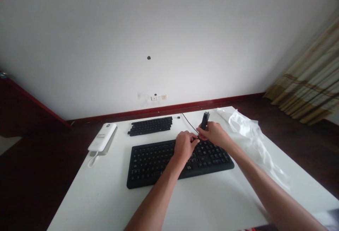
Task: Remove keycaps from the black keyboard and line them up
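A black keyboard [148, 164] lies across the middle of the white table, many of its key positions looking bare of caps. Over its upper right part, my left hand [184, 144] has thumb and forefinger pinched together; whatever they hold is too small to make out. Close beside it on the right, my right hand [213, 134] is closed around a slim black tool [204, 119] with a notched upper end, held upright at the keyboard's back edge. Behind the keyboard, black keycaps [150, 125] are laid out in rows. One small black keycap [178, 117] lies apart from them.
At the table's left stands a white power bank [103, 137] with a short cable loop [93, 160]. A thin black cable [188, 120] runs from the keyboard to the table's back edge. Crumpled clear plastic [249, 135] covers the right side. Behind is a wall with sockets [159, 98].
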### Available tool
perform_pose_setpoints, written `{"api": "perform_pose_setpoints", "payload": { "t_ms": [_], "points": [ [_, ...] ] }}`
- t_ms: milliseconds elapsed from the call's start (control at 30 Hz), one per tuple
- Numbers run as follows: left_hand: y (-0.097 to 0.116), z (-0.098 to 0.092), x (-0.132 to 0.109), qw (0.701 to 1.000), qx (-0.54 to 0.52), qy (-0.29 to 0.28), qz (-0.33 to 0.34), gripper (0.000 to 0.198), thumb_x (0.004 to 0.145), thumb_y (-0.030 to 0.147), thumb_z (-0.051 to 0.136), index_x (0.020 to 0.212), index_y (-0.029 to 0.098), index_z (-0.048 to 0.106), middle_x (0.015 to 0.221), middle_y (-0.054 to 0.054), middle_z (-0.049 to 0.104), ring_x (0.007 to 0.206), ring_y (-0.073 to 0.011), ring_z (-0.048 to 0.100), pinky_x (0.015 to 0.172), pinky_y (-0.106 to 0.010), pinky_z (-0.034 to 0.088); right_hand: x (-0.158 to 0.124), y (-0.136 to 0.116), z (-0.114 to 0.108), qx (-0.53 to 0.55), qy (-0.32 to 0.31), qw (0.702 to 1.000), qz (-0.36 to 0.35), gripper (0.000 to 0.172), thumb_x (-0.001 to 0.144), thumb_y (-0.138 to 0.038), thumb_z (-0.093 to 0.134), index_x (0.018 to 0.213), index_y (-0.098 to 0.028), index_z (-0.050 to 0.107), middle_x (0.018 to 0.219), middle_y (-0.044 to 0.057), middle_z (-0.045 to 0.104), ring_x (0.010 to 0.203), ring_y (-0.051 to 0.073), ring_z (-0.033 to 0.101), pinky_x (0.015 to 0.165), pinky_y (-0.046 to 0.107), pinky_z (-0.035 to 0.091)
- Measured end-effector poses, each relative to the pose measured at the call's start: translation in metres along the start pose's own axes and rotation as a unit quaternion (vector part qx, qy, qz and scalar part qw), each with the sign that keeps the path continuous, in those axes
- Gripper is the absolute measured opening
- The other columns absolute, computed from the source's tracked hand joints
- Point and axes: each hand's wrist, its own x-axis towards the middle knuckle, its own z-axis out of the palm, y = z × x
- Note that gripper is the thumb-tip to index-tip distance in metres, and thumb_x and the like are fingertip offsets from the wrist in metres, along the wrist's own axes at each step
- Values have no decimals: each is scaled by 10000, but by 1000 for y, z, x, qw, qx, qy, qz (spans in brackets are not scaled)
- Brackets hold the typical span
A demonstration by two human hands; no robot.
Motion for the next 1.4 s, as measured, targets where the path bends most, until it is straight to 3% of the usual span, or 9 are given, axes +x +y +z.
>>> {"api": "perform_pose_setpoints", "payload": {
  "t_ms": [333, 533, 667, 767, 867, 1000, 1133, 1233, 1400],
  "points": [
    [4, -2, 3, 999, 46, -25, 5, 72, 914, 291, 750, 899, 233, 791, 838, -28, 716, 842, -220, 621, 834, -350, 450, 21, -23, 0, -179, -19, 984, 11, 279, 864, -261, 661, 589, -222, 639, 604, 85, 726, 626, 247, 703, 633, 319, 459],
    [5, -1, 0, 999, 36, -26, -6, 110, 910, 294, 744, 1002, 243, 775, 870, -25, 715, 891, -237, 633, 889, -379, 474, 13, 4, -19, -63, 64, 995, 44, 375, 965, -499, 590, 769, -214, 733, 756, 89, 794, 748, 279, 761, 706, 349, 534],
    [12, -13, -1, 999, 1, 39, 26, 693, 864, 428, 807, 1468, 211, 547, 1181, -93, 689, 1094, -284, 620, 983, -416, 484, 4, 9, -15, 38, 94, 994, 44, 450, 1011, -567, 484, 981, -202, 745, 929, 101, 818, 835, 288, 771, 735, 362, 559],
    [23, -25, -1, 995, 3, 73, 71, 966, 866, 489, 793, 1632, 216, 272, 1357, -131, 622, 1231, -312, 580, 1052, -457, 455, -6, -11, -2, 33, 95, 995, 20, 470, 1019, -585, 463, 921, -210, 728, 933, 102, 811, 911, 309, 759, 797, 370, 548],
    [28, -34, -3, 995, -20, 69, 73, 703, 993, 331, 617, 1613, 236, 299, 1322, -113, 655, 1184, -277, 625, 1027, -433, 471, -15, -36, 9, 21, 50, 998, -15, 505, 1037, -590, 418, 805, -220, 671, 818, 95, 775, 829, 297, 738, 737, 358, 531],
    [14, -44, -12, 990, -122, 68, 27, 344, 1071, 311, 442, 1391, 270, 564, 1086, -61, 719, 927, -211, 682, 845, -328, 504, -19, -39, 4, 40, -11, 994, -102, 286, 1009, -472, 543, 1041, -230, 691, 938, 64, 773, 879, 258, 722, 790, 349, 549],
    [-18, -52, -19, 937, -325, 112, -64, 455, 1022, 600, 511, 1203, 195, 615, 680, 35, 522, 558, -122, 482, 558, -245, 371, -15, -6, -8, 12, -44, 992, -114, 167, 922, -331, 646, 1014, -256, 764, 986, 50, 775, 859, 234, 720, 803, 349, 570],
    [-34, -59, -19, 871, -472, 115, -80, 538, 923, 673, 639, 1128, 176, 615, 694, 50, 475, 541, -83, 408, 530, -227, 333, -10, 16, -7, -5, -97, 989, -115, 140, 858, -267, 676, 923, -258, 801, 965, 37, 778, 827, 227, 718, 794, 345, 570],
    [-40, -69, -14, 815, -562, 94, -105, 486, 889, 598, 718, 1121, 181, 623, 731, 44, 494, 570, -73, 430, 572, -231, 363, -2, 20, -2, -33, -120, 986, -113, 139, 829, -234, 674, 877, -250, 803, 868, 28, 786, 793, 229, 728, 761, 333, 565]
  ]
}}
